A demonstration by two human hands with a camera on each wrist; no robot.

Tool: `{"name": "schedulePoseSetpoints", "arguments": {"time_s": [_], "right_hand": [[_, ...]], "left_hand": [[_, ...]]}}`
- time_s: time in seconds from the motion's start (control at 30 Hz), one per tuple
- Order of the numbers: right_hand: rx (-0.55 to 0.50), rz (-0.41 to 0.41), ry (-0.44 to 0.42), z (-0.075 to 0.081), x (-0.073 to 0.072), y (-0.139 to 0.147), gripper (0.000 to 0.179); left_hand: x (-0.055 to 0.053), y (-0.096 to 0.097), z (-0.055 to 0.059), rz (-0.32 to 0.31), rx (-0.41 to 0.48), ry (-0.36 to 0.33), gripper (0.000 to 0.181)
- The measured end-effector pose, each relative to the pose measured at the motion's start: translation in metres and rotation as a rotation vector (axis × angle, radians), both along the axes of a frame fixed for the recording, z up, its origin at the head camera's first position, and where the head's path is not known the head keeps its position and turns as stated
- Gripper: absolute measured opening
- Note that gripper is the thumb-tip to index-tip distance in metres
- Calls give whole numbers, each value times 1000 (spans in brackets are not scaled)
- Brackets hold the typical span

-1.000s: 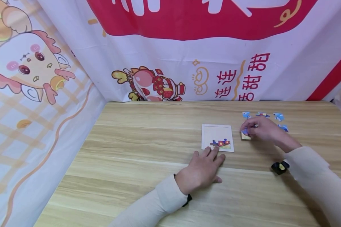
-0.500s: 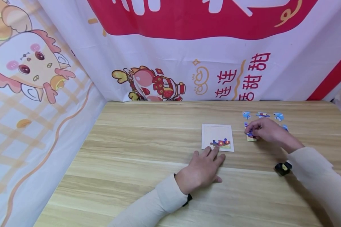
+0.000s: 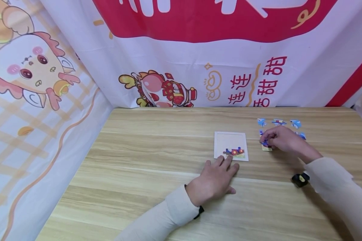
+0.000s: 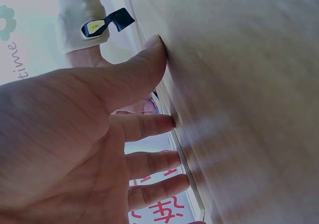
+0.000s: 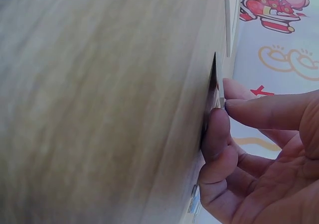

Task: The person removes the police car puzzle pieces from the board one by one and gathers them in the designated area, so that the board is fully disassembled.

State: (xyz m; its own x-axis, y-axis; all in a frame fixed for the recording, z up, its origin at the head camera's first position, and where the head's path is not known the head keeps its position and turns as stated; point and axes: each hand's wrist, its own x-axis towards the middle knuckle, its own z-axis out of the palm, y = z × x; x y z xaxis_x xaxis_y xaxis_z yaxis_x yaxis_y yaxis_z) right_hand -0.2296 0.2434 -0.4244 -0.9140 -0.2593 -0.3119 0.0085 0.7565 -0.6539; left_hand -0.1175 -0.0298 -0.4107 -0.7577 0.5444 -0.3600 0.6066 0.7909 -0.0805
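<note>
My right hand (image 3: 281,138) pinches a flat jigsaw piece (image 3: 267,148) between thumb and fingers, to the right of a white puzzle tray (image 3: 223,140). The right wrist view shows that jigsaw piece (image 5: 219,82) nearly edge-on, tilted close over the table. Two joined-looking pieces with a red and blue train picture (image 3: 236,152) lie in the tray's lower right part. At the tray's near edge, my left hand (image 3: 215,179) rests with fingers spread, its fingertips on the rim. Seen from the left wrist, the fingers (image 4: 149,127) are straight.
Several loose blue puzzle pieces lie behind the right hand, among them one at the back left (image 3: 261,122), a middle one (image 3: 279,122) and one at the back right (image 3: 295,124). The hand partly covers others. A printed curtain (image 3: 169,57) hangs along the wooden table's (image 3: 139,144) far edge.
The right hand has shifted slightly right, away from the tray, with the jigsaw piece, then stayed nearly still over the last half second. My left hand and the tray have not moved.
</note>
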Motion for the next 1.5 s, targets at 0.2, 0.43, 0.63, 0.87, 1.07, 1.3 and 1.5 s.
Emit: {"name": "schedulePoseSetpoints", "arguments": {"time_s": [0.2,0.43,0.63,0.87,1.07,1.3,1.5], "right_hand": [[6,-2,1,0,1,0,29],[26,6,36,-2,1,0,25],[33,10,47,-4,0,0,23],[27,13,52,-4,1,0,21],[24,18,63,-1,3,0,22],[27,72,179,6,5,-16,22],[-33,131,174,12,7,-46,21]], "left_hand": [[0,0,0,-1,6,1,79],[0,-1,-2,-9,16,15,78],[0,-2,-1,-13,14,10,78],[0,-1,-1,-12,19,15,78],[0,-1,-2,-15,13,12,79],[-1,0,-3,-12,20,8,80],[-2,-2,-2,-6,65,-1,81]]}}
